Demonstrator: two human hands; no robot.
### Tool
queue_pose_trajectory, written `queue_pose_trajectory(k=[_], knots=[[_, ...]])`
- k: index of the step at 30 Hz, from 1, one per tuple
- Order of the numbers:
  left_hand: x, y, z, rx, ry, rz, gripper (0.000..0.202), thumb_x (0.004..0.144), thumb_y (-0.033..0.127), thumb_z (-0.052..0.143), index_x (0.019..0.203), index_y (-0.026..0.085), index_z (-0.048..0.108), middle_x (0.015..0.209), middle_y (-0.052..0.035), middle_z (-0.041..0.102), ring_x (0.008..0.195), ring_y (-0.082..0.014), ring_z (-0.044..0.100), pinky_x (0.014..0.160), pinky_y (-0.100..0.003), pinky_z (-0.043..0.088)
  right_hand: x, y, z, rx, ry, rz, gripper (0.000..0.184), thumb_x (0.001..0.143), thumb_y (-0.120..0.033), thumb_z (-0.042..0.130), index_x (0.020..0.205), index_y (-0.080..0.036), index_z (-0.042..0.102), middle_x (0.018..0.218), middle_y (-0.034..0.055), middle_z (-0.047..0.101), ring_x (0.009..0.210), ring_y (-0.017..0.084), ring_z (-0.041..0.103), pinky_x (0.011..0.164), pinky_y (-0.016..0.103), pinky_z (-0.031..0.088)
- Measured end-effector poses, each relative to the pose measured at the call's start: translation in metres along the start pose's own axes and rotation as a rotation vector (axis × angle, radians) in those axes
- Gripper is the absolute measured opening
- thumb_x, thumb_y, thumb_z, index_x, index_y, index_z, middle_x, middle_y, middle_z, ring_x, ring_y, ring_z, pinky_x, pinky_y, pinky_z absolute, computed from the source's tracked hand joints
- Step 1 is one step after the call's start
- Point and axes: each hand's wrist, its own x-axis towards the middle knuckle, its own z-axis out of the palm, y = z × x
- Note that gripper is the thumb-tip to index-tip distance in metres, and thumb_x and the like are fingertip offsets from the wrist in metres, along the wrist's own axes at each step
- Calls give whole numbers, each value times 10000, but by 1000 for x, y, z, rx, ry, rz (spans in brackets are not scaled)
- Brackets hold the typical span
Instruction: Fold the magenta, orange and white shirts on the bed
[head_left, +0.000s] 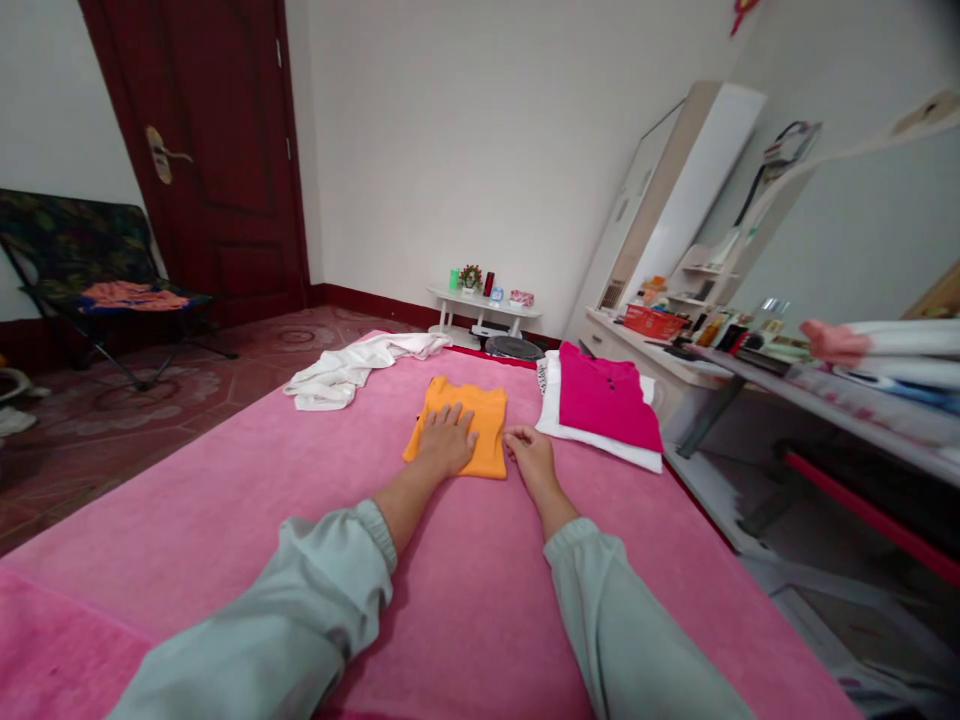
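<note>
A folded orange shirt (489, 415) lies on the pink bedspread in front of me. My left hand (448, 440) rests flat on it, fingers spread and pressing on the cloth. Just at the shirt's right edge is my right hand (531, 455), its fingers curled together with the thumb. Whether those fingertips pinch the cloth edge I cannot make out. To the right sits a stack of folded clothes, with a magenta shirt (607, 400) on top of a white garment (551, 405). A crumpled white garment (352, 370) lies loose at the far left.
The pink bedspread (300, 480) covers the bed under my arms. Beyond its far edge stands a low white table (480, 300) with small items. A cluttered dressing table (630, 340) runs along the right. A folding chair (82, 260) holding cloth stands left, near a door (210, 150).
</note>
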Motion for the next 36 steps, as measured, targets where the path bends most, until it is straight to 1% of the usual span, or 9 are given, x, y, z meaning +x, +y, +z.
queue_pose_trajectory(k=[4,7,10,13,17,22,26,29,36], knots=[[0,-3,-1,-1,9,5,546,929,483,319,1408,242,421,1502,-71,359,1367,-275,323,1122,-471,214,-2,-4,2,-129,1,-102,201,669,-326,574,735,-157,660,711,36,655,630,155,559,618,276,464],[0,-2,-3,0,0,1,538,931,490,313,1409,266,419,1500,-65,363,1369,-271,322,1122,-470,208,-3,-4,3,-226,-17,-154,210,676,-300,579,804,-159,667,724,24,637,611,143,530,608,266,451],[0,-2,-3,2,-16,-2,540,931,495,310,1412,274,413,1507,-63,350,1375,-273,310,1123,-470,200,-3,-2,4,-316,-37,-188,230,670,-259,577,860,-164,665,747,13,621,616,135,521,613,255,445],[1,-3,-1,1,-15,-2,544,929,499,310,1411,271,417,1508,-68,349,1373,-278,313,1123,-470,198,-3,-2,5,-402,-53,-195,191,669,-229,573,824,-167,666,753,13,623,628,134,534,615,245,437],[2,-5,3,1,-2,3,549,927,506,306,1413,274,414,1509,-65,346,1375,-275,310,1124,-464,199,-4,-5,5,-499,-53,-182,126,695,-212,544,738,-175,656,704,5,636,618,131,551,608,231,419],[2,-5,3,3,-3,2,544,928,506,304,1408,277,418,1510,-59,346,1377,-269,305,1123,-461,200,-7,-13,2,-604,-11,-150,122,707,-215,529,661,-196,640,667,-1,648,613,138,564,580,230,373],[2,-5,2,3,-3,2,545,927,508,305,1406,278,420,1506,-61,353,1374,-269,310,1123,-464,200,-11,-22,-1,-726,66,-39,128,701,-242,530,647,-213,642,659,-1,658,618,143,572,539,230,323],[3,-5,3,0,-12,-1,552,926,522,293,1411,286,412,1512,-54,342,1380,-268,300,1125,-467,194,-14,-30,-2,-799,69,44,133,699,-268,538,642,-225,651,679,0,674,652,149,585,532,232,304],[3,-5,2,-11,-16,3,635,895,636,262,1396,281,429,1508,-61,346,1381,-285,288,1123,-483,182,-15,-38,-6,-818,56,74,159,716,-284,517,668,-237,661,697,-12,675,660,145,581,523,231,283]])
